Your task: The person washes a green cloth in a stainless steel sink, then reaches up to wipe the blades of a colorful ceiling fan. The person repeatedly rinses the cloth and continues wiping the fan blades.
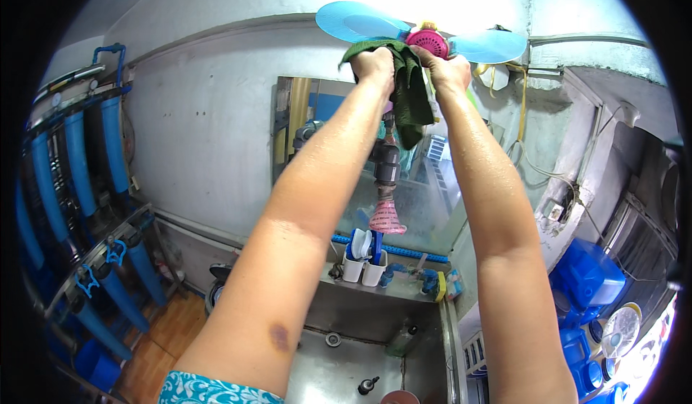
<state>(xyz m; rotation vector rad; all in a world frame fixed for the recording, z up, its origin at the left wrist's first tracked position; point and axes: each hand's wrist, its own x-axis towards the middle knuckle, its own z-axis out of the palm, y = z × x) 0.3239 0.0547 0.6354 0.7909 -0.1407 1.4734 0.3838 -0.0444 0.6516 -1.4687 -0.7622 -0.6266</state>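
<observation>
Both my arms reach up to a small fan with light blue blades (360, 22) and a pink hub (428, 43) near the top of the view. My left hand (375, 69) is closed on a dark green cloth (411, 108). The cloth lies against the lower edge of the left blade, and its loose end hangs down between my arms. Just below the hub, my right hand (450, 73) grips the fan where the right blade (490, 46) begins. Some of its fingers are hidden behind the fan.
Below are a metal sink (310, 364), a grey pipe (388, 162) with a pink-wrapped end, and white holders (362, 272) on the ledge. Blue filter tubes (79, 162) stand left. Blue jugs (587, 274) sit right, near hanging cords (522, 108).
</observation>
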